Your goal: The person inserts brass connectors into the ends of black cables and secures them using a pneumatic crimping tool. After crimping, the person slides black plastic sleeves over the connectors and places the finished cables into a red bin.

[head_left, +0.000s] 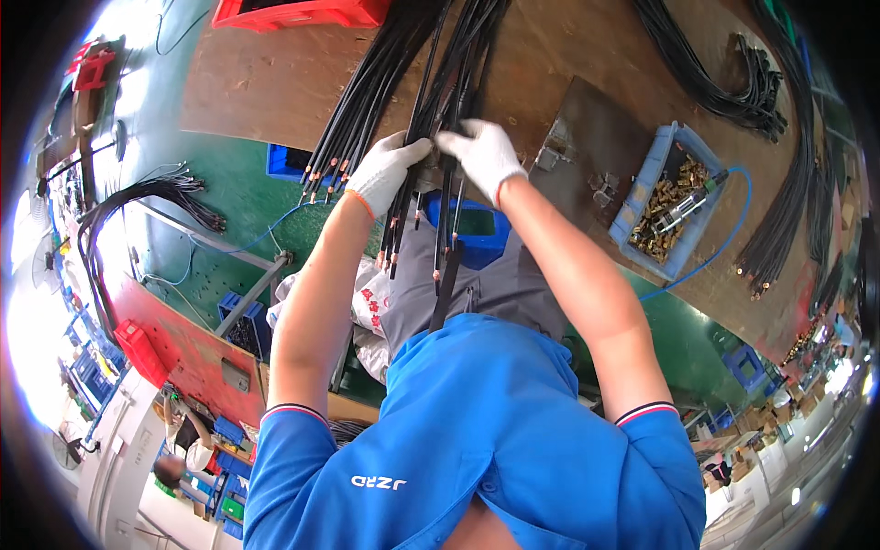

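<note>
On the brown workbench [275,82], both gloved hands closed around black cables [440,101].

1. Two gloved hands, the left hand [387,170] and the right hand [486,156], at the wooden bench [275,82].
2. One blue bin of brass fittings [674,197] on the bench's right part.
3. One red crate [302,13] at the bench's far edge.
4. Black cables [367,101] across the bench: too many to count.
</note>
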A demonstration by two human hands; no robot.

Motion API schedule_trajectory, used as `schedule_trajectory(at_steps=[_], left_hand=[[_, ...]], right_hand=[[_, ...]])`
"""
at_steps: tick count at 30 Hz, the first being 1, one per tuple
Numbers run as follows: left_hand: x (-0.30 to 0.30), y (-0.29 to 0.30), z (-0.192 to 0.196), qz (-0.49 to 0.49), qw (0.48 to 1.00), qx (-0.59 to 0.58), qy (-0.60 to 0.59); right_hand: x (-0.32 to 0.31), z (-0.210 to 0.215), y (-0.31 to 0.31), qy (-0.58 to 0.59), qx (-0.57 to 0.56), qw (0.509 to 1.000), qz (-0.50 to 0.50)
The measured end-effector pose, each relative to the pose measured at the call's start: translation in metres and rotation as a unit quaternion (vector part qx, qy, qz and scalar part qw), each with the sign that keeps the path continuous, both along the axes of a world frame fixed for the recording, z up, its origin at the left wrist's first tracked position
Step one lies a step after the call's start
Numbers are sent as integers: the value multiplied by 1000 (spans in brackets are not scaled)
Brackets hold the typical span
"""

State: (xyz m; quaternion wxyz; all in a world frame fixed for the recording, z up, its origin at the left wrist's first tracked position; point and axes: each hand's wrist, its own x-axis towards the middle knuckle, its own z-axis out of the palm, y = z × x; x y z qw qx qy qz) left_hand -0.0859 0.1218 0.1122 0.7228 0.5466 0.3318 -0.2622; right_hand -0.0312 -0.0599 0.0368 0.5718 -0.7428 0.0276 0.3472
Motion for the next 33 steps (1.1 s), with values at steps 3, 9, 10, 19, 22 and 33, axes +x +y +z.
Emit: schedule_trajectory(at_steps=[3, 9, 10, 19, 22, 33], left_hand=[[-1, 20, -6, 6, 999, -49, 22], [-1, 33, -14, 30, 993, -107, 47], [0, 33, -17, 35, 991, -117, 55], [7, 12, -16, -8, 990, -79, 117], [7, 8, -19, -30, 992, -46, 118], [3, -8, -15, -68, 995, 42, 63]], right_hand=[[41, 23, 11, 20, -32, 998, -49], [42, 55, -17, 383, 281, 837, -273], [30, 57, -23, 387, 290, 840, -245], [-65, 48, -51, 370, 226, 892, -131], [-81, 50, -58, 318, 211, 921, -76], [-126, 70, -81, 228, 130, 961, 90]])
